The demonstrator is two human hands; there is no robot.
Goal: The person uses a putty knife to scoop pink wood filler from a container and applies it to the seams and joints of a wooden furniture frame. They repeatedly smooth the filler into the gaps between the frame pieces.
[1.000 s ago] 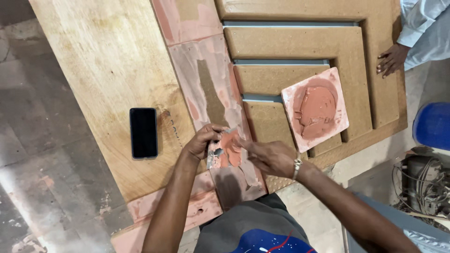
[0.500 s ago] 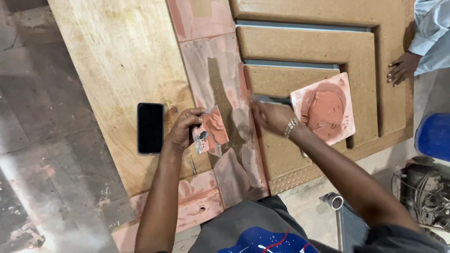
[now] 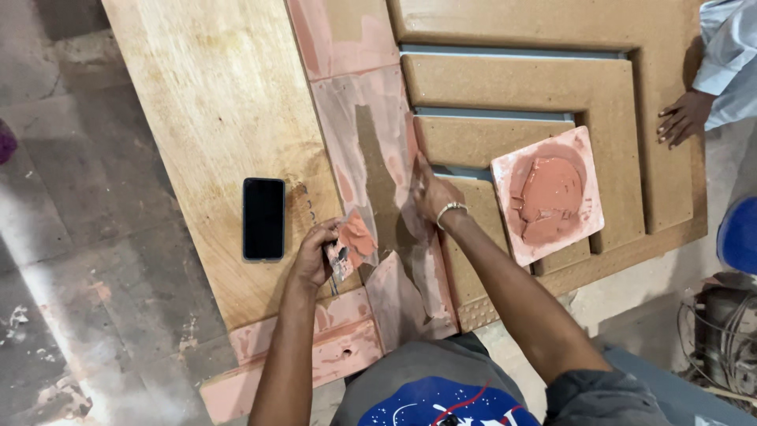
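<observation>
The left hand [image 3: 314, 260] has its grip closed around a putty knife [image 3: 351, 246] loaded with pink filler, held near the door panel's [image 3: 213, 102] lower edge, beside the black phone [image 3: 263, 218]. The right hand [image 3: 434, 193] presses open, flat fingers on the pink-filled strip [image 3: 371, 158], just up and right of the blade. That strip's long axis runs away from the person; the square board of filler [image 3: 587, 162] lies further right, nearer the right hand.

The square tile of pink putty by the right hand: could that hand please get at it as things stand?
Probably yes: the right hand lies on the door just beside the tile, with only bare panel between.
</observation>
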